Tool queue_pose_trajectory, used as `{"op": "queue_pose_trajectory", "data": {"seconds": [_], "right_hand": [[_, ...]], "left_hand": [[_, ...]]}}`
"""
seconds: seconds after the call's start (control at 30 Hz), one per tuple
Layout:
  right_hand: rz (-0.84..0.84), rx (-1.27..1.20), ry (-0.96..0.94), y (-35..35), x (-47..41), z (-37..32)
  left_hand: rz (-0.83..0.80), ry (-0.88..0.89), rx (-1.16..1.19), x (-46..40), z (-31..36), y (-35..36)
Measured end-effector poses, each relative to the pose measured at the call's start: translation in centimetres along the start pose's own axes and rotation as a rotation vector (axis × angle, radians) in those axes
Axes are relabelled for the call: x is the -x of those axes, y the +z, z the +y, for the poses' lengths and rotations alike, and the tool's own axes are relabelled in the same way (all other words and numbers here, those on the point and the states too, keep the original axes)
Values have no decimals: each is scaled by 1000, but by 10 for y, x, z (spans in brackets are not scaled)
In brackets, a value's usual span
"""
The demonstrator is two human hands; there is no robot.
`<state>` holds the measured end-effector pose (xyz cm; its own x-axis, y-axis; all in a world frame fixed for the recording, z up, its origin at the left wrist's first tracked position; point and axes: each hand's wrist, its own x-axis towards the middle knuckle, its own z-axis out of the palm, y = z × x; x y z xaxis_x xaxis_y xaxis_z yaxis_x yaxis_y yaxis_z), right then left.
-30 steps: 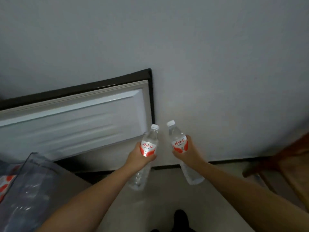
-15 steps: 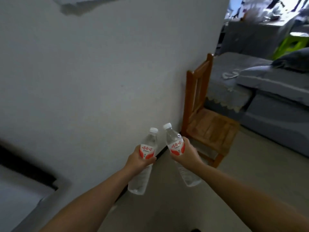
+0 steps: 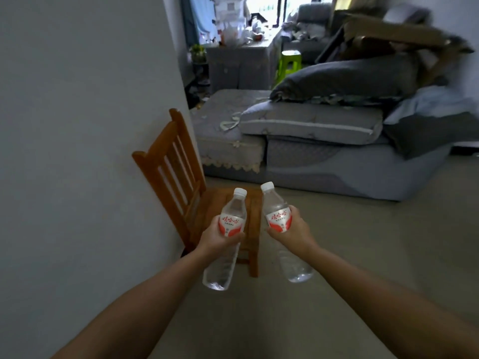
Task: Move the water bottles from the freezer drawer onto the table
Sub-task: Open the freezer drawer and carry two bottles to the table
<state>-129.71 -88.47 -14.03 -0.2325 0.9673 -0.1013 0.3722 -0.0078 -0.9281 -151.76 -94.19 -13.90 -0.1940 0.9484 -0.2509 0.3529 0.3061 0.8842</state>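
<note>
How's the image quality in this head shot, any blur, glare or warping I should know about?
Head view: the bottles and both hands are sharp, with the labels readable; the window at the back is blown out; the sofa's right side is smeared; the wide-angle lens bows the wall and stretches the forearms.

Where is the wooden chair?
In the head view, the chair stands left of centre against the wall, just beyond the two bottles, with the grey sofa behind it to the right.

Counted: two water bottles, one [image 3: 232,221] in left hand [image 3: 216,237], one [image 3: 277,216] in right hand [image 3: 294,233]. One wooden chair [image 3: 181,182]. One green stool [image 3: 289,62].
</note>
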Motion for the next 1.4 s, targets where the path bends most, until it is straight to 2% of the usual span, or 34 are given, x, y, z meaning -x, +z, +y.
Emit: {"op": "queue_pose_trajectory", "data": {"seconds": [0.17, 0.3, 0.53, 0.7, 0.93, 1.23, 1.4], "right_hand": [[174, -11, 88, -61, -38, 37], [241, 14, 119, -107, -82, 53], [534, 30, 188, -195, -168, 53], [707, 12, 293, -251, -195, 73], [891, -9, 442, -346, -204, 125], [1026, 6, 518, -539, -195, 192], [1163, -30, 554, -625, -184, 219]], "left_hand": [[-161, 26, -55, -78, 43, 62], [-265, 59, -115, -157, 84, 105], [-417, 200, -251, -304, 181, 177], [-572, 252, -355, -370, 219, 244], [-781, 343, -476, -408, 274, 384], [-976, 491, -500, -426, 380, 589], [-1039, 519, -472, -429, 430, 688]]}}
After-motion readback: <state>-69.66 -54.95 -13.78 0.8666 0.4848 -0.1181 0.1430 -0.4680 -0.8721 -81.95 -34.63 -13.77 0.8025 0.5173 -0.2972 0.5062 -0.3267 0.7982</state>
